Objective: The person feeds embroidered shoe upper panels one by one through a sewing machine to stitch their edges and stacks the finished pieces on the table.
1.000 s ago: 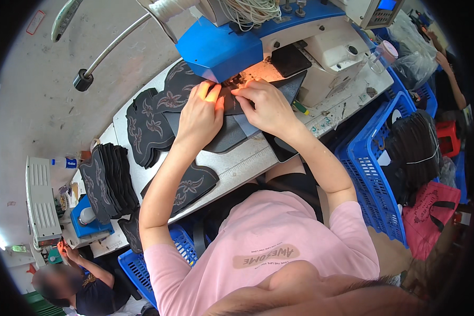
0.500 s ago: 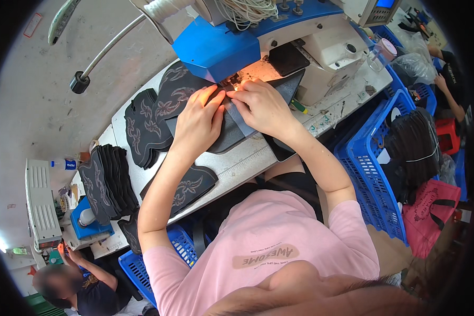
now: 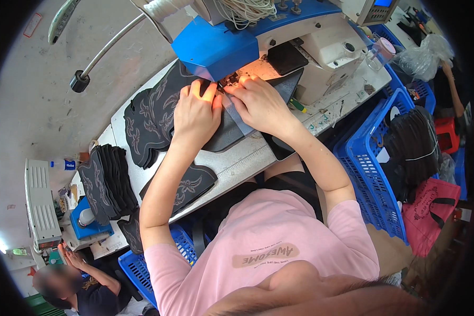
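At the sewing machine, under its blue head, both hands rest beside the lit needle area. My left hand lies palm down, fingers spread, on black material. My right hand sits across from it, thumb apart from the bent fingers, pressing near a dark grey sheet. The material right under the fingertips is mostly hidden. Left of my left hand, black shaped pieces with stitched leaf-like patterns overlap on the table. Another patterned piece lies nearer me, partly behind my left forearm.
A stack of black pieces stands at the table's left end. Blue crates with bundled black material are on the right; another blue crate sits below left. A green-handled tool lies right of the needle. Other people work at both sides.
My left hand has shifted slightly left, and its fingers have spread. The right hand's fingers have drawn away from the left ones. A person at far right has raised a clear plastic bag.
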`<state>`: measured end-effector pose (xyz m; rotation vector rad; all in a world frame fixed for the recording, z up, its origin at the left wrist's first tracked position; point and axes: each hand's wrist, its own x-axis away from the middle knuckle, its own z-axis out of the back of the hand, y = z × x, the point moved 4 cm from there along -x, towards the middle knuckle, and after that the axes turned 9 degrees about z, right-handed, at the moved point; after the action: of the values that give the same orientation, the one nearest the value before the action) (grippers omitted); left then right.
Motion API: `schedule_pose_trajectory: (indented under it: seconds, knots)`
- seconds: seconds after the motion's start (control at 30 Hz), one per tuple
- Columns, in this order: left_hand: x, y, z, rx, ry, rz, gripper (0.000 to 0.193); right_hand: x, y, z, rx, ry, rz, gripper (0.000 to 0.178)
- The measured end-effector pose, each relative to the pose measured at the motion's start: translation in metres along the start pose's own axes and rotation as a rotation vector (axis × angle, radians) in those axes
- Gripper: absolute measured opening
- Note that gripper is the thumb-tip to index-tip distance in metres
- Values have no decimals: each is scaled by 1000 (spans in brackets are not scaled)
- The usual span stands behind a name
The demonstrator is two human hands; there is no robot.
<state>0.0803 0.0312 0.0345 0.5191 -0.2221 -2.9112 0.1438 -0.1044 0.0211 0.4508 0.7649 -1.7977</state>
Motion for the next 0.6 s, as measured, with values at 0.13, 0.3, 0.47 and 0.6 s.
schedule_pose_trajectory:
  seconds: [0.13,0.3,0.47,0.6]
  knots:
    - [19,-2,7,4,67,7,46,3,3,1,-47,7,-36,22]
    - [70,3,33,38,-223,-126,61,5,8,1,-77,35,-62,22]
    - [119,-76,47,324,199,-23,53,0,3,5,-102,9,-82,21]
    - [155,-150,95,157,633,394,63,2,5,5,-89,11,-75,22]
